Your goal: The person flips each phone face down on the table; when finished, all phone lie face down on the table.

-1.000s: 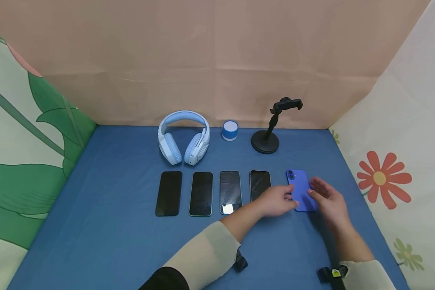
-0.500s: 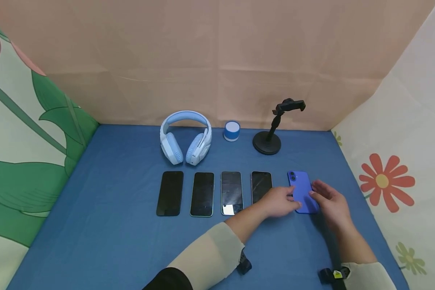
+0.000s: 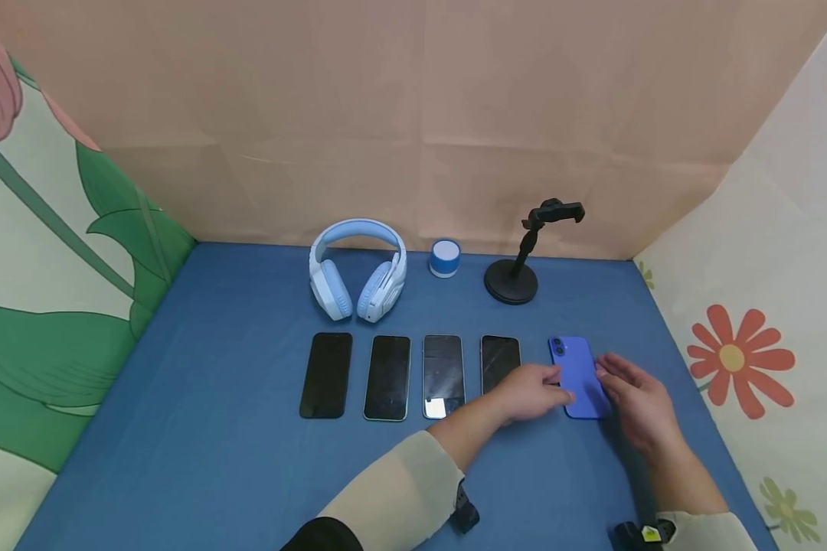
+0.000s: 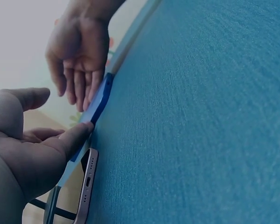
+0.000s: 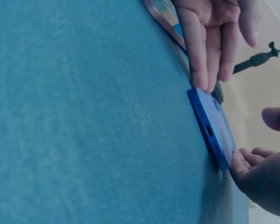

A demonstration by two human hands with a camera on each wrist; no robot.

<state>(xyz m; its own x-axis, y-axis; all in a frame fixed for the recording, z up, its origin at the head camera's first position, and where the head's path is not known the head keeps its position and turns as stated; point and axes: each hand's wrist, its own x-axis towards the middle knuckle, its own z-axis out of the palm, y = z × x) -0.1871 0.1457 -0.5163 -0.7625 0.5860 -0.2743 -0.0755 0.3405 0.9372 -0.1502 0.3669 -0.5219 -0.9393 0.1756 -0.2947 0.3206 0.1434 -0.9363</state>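
A purple-blue smartphone [image 3: 579, 376] lies back up on the blue cloth, its camera lenses at the far end. My left hand [image 3: 529, 392] is at its left edge, and the fingertips touch that side. From the right, my right hand [image 3: 637, 402] holds extended fingers against the opposite edge. In the left wrist view, the left hand [image 4: 32, 149] has its thumb raised away from the phone [image 4: 100, 101]. The right wrist view shows the phone's charging-port end, with the right hand [image 5: 266, 177] beside it and its thumb apart.
Several dark-screened phones lie in a row to the left, among them a black phone [image 3: 326, 375] and a phone [image 3: 500, 360] partly behind my left hand. Behind stand light-blue headphones [image 3: 358, 268], a blue-and-white round container [image 3: 444, 258] and a black phone stand [image 3: 513, 279].
The whole view has shifted slightly, with everything lower in it. Both hands stay at the purple-blue phone's sides, with little visible movement.
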